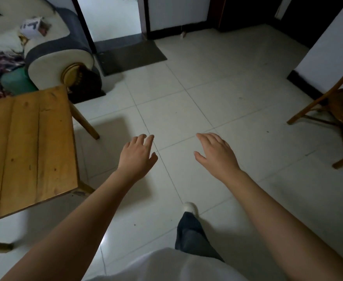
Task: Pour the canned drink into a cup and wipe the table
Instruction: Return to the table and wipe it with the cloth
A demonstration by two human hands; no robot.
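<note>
A wooden plank table (29,147) fills the left side of the head view, and its visible top is bare. No can, cup or cloth is in sight. My left hand (137,156) is stretched out over the tiled floor to the right of the table, palm down, fingers relaxed and holding nothing. My right hand (215,154) hovers beside it at the same height, also palm down with loose fingers and nothing in it.
A white and grey sofa (51,47) with clutter stands behind the table. A dark doormat (132,55) lies before a doorway at the back. A wooden chair (342,110) is at the right edge. My leg and white shoe (190,207) step on pale floor tiles.
</note>
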